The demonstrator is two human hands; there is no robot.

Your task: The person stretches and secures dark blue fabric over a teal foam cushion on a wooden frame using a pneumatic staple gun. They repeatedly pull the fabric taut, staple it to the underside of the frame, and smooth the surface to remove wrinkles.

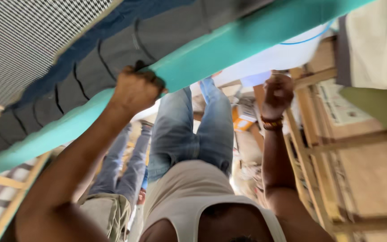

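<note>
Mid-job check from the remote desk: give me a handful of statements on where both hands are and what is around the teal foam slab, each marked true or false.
1. The left hand grips the edge of the teal foam slab. True.
2. The right hand also grips the slab. False: it is a closed fist apart from the slab, beside a bare wooden frame.
3. A beaded band sits on the right wrist. True.
4. A red cloth lies against the slab. False: the material against it is dark grey ribbed padding with a blue edge.
5. Another person in blue jeans stands close in front. True.
</note>
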